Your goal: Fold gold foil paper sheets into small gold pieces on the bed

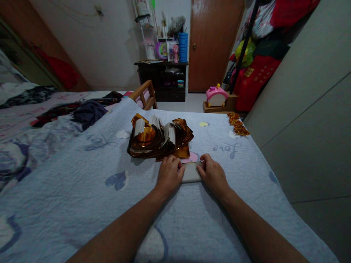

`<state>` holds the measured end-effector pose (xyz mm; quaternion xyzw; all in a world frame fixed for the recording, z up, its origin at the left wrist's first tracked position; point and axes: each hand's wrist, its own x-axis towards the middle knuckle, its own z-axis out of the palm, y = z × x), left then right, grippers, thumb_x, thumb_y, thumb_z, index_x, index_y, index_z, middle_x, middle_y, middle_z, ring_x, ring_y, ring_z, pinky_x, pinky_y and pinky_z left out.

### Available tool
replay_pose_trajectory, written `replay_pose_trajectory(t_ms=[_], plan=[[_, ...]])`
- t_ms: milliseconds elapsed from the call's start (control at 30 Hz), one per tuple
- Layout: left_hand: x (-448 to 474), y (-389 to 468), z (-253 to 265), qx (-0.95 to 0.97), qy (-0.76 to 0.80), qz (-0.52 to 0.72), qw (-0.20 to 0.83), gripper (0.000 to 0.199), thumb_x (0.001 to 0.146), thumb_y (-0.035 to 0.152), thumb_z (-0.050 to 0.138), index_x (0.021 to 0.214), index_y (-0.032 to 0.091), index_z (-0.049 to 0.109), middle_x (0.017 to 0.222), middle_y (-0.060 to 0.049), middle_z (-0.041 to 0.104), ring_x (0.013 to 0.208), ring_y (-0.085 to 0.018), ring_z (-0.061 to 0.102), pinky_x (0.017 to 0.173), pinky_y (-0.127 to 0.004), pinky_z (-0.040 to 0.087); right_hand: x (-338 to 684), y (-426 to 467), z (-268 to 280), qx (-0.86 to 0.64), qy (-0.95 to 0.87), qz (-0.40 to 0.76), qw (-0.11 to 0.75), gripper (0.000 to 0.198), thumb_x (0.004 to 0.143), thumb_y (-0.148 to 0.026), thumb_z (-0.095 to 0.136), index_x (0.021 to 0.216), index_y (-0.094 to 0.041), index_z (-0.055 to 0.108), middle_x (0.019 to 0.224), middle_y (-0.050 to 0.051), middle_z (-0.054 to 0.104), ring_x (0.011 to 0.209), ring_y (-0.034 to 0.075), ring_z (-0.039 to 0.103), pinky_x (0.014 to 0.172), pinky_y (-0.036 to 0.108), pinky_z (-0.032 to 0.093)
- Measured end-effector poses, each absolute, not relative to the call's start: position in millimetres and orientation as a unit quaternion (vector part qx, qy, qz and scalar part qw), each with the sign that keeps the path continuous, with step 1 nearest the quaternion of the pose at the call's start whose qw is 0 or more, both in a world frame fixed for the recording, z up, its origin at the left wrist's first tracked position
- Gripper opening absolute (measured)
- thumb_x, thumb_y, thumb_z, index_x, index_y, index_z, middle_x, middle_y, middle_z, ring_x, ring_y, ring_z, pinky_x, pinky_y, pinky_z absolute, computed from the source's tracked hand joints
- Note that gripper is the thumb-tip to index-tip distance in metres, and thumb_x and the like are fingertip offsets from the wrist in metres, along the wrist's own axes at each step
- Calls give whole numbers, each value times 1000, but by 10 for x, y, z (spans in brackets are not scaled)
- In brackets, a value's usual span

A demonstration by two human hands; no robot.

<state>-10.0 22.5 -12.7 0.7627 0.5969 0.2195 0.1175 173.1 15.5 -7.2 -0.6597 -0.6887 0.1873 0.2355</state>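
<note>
The left hand (pixel 170 171) and right hand (pixel 213 171) grip a pale sheet (pixel 191 175); gold foil papers (pixel 159 144) lie toward eleven o'clock.

Home bedroom, heart-printed bedspread (pixel 139 175), wooden door (pixel 215 47)

READ: grey-blue script "Love" (pixel 227 148) stood right of centre on the pale blue cover (pixel 90 204) | UNSURE: fainter script (pixel 100 143) left of centre on that cover looked like the same word | UNREAD: gold patch (pixel 249 72) on the red box (pixel 245 87) was too small to make out
</note>
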Motion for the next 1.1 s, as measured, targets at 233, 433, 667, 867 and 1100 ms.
replay_pose_trajectory(t_ms=[233,433,667,867,1100], plan=[[-103,239,-129,767,595,216,103,15,91,22,60,77,19,58,90,-7,60,91,-25,54,86,-39,43,1717,160,-54,-674,-685,169,222,15,87,-18,60,100,-19,53,82,2,64,70,18,58,63,27,32],[-103,245,-135,764,597,223,100,16,90,21,61,74,20,56,87,-6,59,89,-24,55,85,-39,43,1738,165,-88,-663,-703,145,213,4,87,-17,58,86,-21,56,83,4,66,75,19,58,66,28,34],[-111,252,-148,764,597,219,108,14,90,22,61,76,19,57,89,-7,60,92,-25,55,86,-39,42,1763,184,-135,-653,-715,144,206,7,89,-16,58,89,-20,63,90,6,69,83,20,61,71,29,38],[-106,252,-138,760,603,217,109,10,89,21,61,82,19,55,90,-6,60,93,-25,56,87,-39,42,1754,180,-135,-658,-712,134,202,7,89,-16,59,91,-20,65,91,6,69,84,20,62,72,29,39],[-102,245,-135,749,614,223,109,8,88,20,62,90,20,54,92,-5,60,94,-25,56,86,-38,43,1756,179,-142,-656,-714,129,207,8,89,-15,58,91,-19,65,91,6,69,85,21,62,73,29,39]])
